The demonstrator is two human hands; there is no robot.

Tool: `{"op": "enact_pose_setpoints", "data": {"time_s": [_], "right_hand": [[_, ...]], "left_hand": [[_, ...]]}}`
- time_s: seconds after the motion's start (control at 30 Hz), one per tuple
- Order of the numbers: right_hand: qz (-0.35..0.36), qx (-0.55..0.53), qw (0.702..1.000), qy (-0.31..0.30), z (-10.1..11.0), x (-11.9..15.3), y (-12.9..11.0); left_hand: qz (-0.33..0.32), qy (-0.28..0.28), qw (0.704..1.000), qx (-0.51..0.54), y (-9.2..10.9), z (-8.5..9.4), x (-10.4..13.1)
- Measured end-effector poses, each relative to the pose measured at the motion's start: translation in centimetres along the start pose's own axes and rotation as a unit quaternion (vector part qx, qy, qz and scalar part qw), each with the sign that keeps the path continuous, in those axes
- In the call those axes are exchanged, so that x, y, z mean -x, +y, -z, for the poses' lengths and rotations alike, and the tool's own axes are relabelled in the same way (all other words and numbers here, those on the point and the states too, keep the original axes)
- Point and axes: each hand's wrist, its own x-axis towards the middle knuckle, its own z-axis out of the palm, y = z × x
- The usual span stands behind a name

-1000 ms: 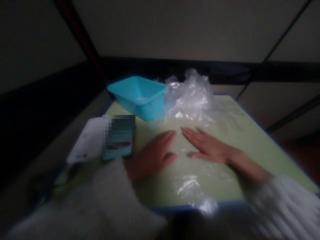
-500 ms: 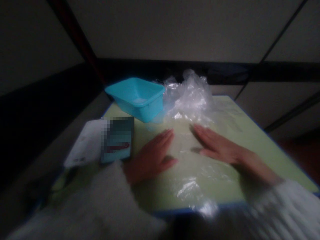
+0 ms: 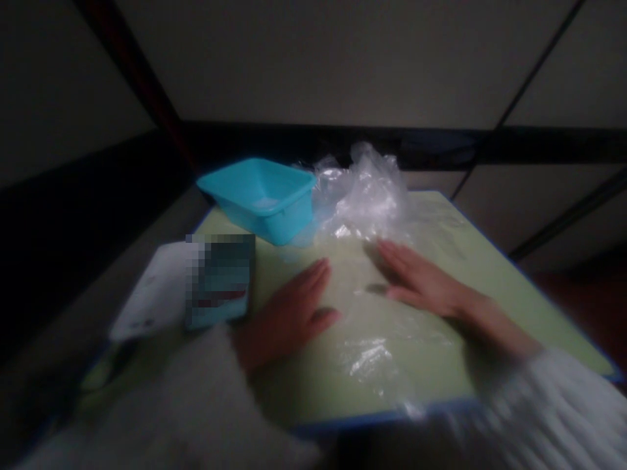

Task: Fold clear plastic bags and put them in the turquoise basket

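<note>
A clear plastic bag [image 3: 372, 356] lies spread over the middle of the table, its near end hanging at the front edge. My left hand [image 3: 289, 313] is flat with fingers stretched out, at the bag's left side. On the right, my right hand [image 3: 421, 277] is also flat, fingers straight and pointing to the far left, resting on or just above the plastic. Neither hand grips anything. Beyond my fingertips rises a crumpled heap of clear plastic [image 3: 375, 189].
The yellow-green table [image 3: 494, 281] has a blue edge. A turquoise plastic basin [image 3: 289, 212] stands at the back left. Left of my left hand lies a dark flat case or box [image 3: 223, 281], partly blurred out, next to a white sheet [image 3: 151, 287]. Pale panels [image 3: 313, 59] close off the back.
The whole view has shifted slightly, so everything sits a little further left. Both hands keep nearly the same flat pose on the plastic.
</note>
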Motion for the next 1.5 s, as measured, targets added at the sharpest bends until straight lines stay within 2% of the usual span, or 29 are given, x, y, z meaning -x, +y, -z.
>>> {"op": "enact_pose_setpoints", "data": {"time_s": [0.1,0.23,0.4,0.5,0.6,0.7,0.8,0.9,0.97,1.07,1.23,1.37,1.5], "right_hand": [[0.057,-0.033,0.998,-0.003,-0.2,-0.5,-1.9],[0.063,-0.040,0.997,-0.028,-1.6,-0.5,-3.4],[0.058,-0.023,0.998,-0.019,-2.6,-0.1,-3.2],[0.059,-0.018,0.998,-0.027,-2.4,-0.2,-2.9],[0.052,-0.016,0.998,-0.029,-1.9,-0.3,-3.1],[0.033,-0.013,0.999,-0.008,-1.4,0.1,-4.4],[0.009,-0.006,1.000,0.014,-1.4,1.0,-6.8],[0.001,0.009,1.000,0.011,-2.1,2.2,-8.8],[-0.002,0.022,1.000,0.012,-2.8,2.8,-9.4],[-0.002,0.040,0.999,0.020,-3.3,3.4,-9.5],[-0.005,0.038,0.999,0.024,-3.3,3.4,-9.1],[0.010,-0.013,1.000,-0.004,-1.6,3.5,-9.1],[0.092,-0.065,0.993,-0.044,0.8,4.7,-9.4]], "left_hand": [[0.011,-0.012,1.000,-0.005,-0.1,-0.2,0.0],[0.008,-0.020,0.999,-0.026,-0.1,-0.1,-0.1],[0.000,-0.030,0.998,-0.047,0.0,0.1,-0.3],[0.000,-0.035,0.998,-0.053,-0.2,0.0,-0.3],[-0.004,-0.015,0.999,-0.047,-0.1,0.2,-0.2],[-0.023,0.027,0.999,-0.037,1.1,0.6,-0.2],[-0.044,0.045,0.998,-0.028,3.5,0.6,-0.3],[-0.057,0.029,0.998,-0.020,5.6,-0.2,-0.2],[-0.066,0.006,0.998,-0.020,6.0,-0.9,0.0],[-0.059,-0.015,0.998,-0.034,5.5,-1.4,0.6],[-0.024,-0.023,0.998,-0.045,3.8,-0.6,2.1],[-0.005,-0.019,0.999,-0.038,2.8,-0.2,3.3],[-0.069,0.013,0.998,0.002,2.0,-0.1,4.9]]}}
